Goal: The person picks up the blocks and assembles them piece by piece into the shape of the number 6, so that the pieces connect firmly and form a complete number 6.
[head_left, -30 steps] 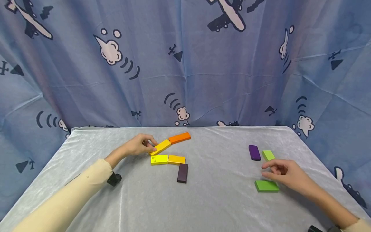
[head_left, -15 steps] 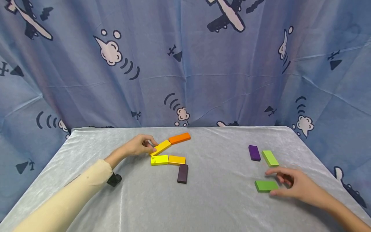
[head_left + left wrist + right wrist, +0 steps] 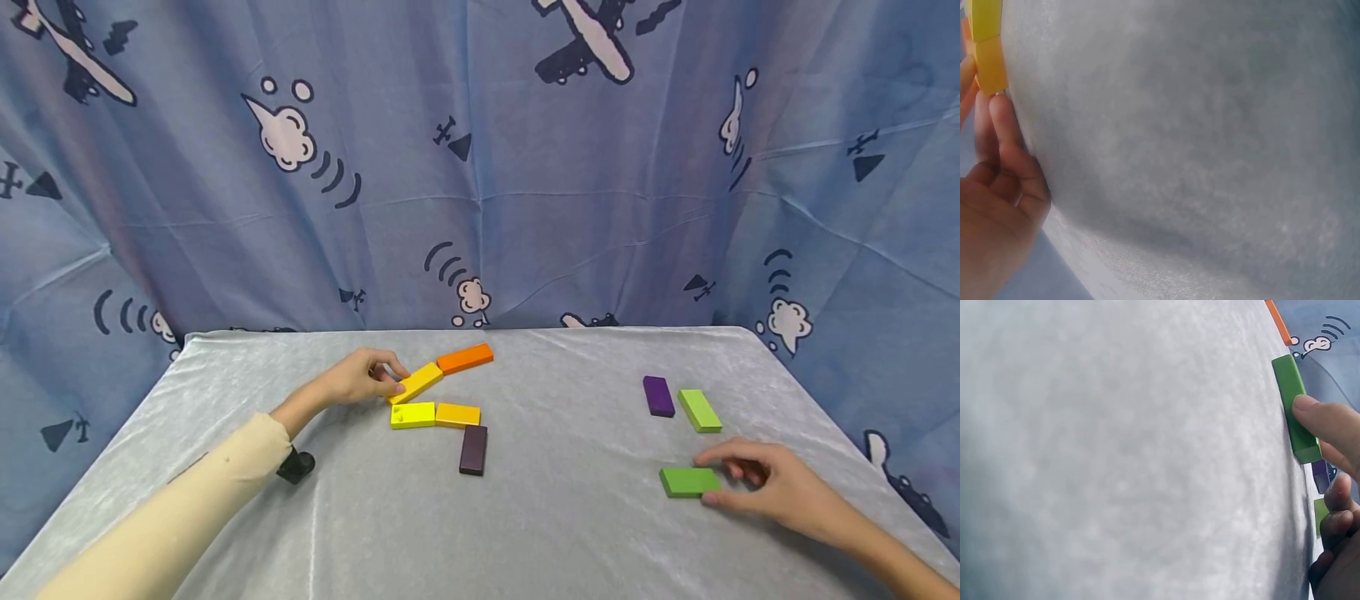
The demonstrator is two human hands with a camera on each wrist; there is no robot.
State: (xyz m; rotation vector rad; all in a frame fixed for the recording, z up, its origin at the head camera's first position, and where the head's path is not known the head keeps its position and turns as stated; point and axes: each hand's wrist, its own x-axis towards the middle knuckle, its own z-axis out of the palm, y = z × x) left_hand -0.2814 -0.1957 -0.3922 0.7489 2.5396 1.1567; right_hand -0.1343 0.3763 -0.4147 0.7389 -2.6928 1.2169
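Since the earlier head view, the right hand (image 3: 776, 492) had moved from beside the light green block (image 3: 700, 411) to the green block (image 3: 684, 482), right of frame below centre, and appeared clamped on its near end. The left hand (image 3: 356, 377), left of centre, was clamped on the yellow block (image 3: 422, 381). In judgement, good handling required an even pinch across opposite long edges, the left hand kept steady to avoid nudging neighbours. Counted: eight blocks on the desk (image 3: 570, 517), those three plus one orange block (image 3: 465, 358), one lemon block (image 3: 412, 415), one amber block (image 3: 459, 415), one brown block (image 3: 473, 450) and one purple block (image 3: 658, 396).
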